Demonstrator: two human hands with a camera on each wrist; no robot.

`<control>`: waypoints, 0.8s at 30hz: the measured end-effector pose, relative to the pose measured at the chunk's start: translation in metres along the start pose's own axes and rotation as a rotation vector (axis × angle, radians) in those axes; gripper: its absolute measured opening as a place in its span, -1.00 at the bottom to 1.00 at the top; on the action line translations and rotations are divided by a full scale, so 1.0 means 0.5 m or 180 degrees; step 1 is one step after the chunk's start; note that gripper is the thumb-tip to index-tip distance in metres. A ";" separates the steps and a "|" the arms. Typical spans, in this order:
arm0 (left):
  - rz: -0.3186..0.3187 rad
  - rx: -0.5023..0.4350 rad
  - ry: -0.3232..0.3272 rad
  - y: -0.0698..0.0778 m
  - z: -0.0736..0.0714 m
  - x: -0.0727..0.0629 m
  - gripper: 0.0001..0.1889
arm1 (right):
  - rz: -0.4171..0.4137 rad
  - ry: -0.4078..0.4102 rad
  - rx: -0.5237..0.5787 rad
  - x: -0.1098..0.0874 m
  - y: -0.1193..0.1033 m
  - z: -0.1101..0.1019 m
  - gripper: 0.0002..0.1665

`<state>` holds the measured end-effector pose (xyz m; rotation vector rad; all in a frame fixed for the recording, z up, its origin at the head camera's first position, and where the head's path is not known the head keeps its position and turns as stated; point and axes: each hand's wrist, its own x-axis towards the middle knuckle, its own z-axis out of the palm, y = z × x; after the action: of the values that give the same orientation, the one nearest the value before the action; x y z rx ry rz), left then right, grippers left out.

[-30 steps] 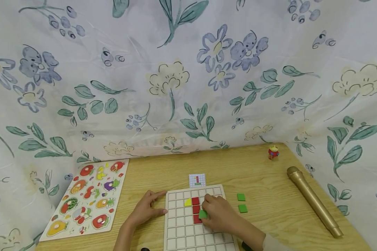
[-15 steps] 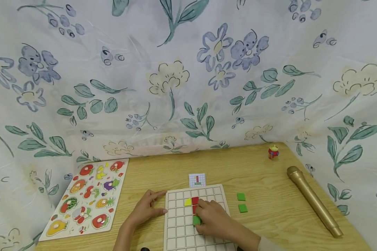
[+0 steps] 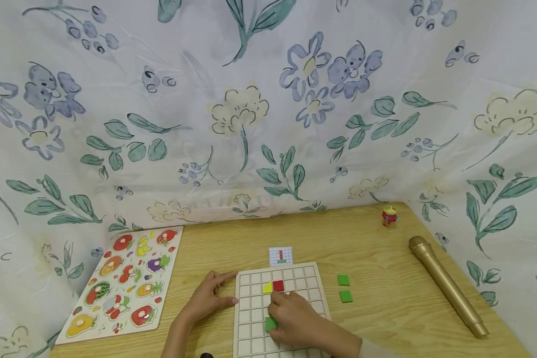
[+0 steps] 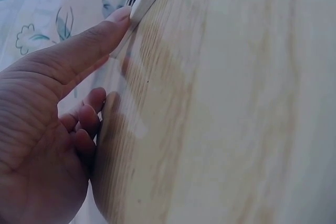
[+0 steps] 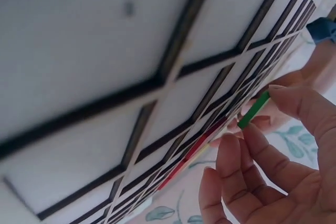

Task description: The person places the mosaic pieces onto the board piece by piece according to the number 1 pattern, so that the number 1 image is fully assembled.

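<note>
My right hand point(image 3: 295, 318) pinches a green square tile point(image 3: 270, 324) between thumb and fingertip, low over the wooden grid board point(image 3: 250, 318). In the right wrist view the green tile point(image 5: 254, 109) is seen edge-on, tilted, just off the grid. A red tile point(image 3: 278, 286) sits in a cell beside a yellow round-cornered tile point(image 3: 267, 288); the red tiles below it are hidden by my right hand. My left hand point(image 3: 208, 297) rests at the board's left edge, thumb and forefinger touching it. In the left wrist view the thumb point(image 4: 89, 51) lies against the board's edge.
Two green tiles point(image 3: 343, 280) lie right of the board. A small pattern card point(image 3: 280, 256) sits at its far edge. A fruit puzzle board point(image 3: 125, 283) is at left, a gold microphone point(image 3: 447, 286) and a toy figure point(image 3: 389, 217) at right. A floral curtain point(image 3: 268, 124) hangs behind.
My right hand has moved left and toward me over the board with the green tile, now covering the lower red tiles. My left hand has stayed at the board's edge.
</note>
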<state>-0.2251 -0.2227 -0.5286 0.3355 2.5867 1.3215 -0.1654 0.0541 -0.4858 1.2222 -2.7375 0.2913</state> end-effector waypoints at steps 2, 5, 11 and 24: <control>-0.0009 -0.0003 -0.0001 0.000 0.000 -0.001 -0.28 | -0.0036 -0.0029 -0.0042 0.002 -0.002 0.003 -0.72; -0.0009 -0.0026 -0.0001 0.002 0.001 -0.001 -0.28 | -0.0088 -0.0005 -0.0120 0.003 -0.003 0.008 -0.70; -0.0023 -0.0044 0.0021 0.006 0.001 -0.001 -0.26 | -0.0147 -0.0023 -0.0210 0.002 -0.003 0.008 -0.66; -0.0054 -0.0031 0.0038 0.001 0.003 0.001 -0.26 | -0.0174 -0.0046 -0.0210 0.002 -0.007 0.005 -0.72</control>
<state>-0.2253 -0.2212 -0.5291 0.3041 2.5861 1.3337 -0.1638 0.0505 -0.4876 1.2842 -2.6973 0.1855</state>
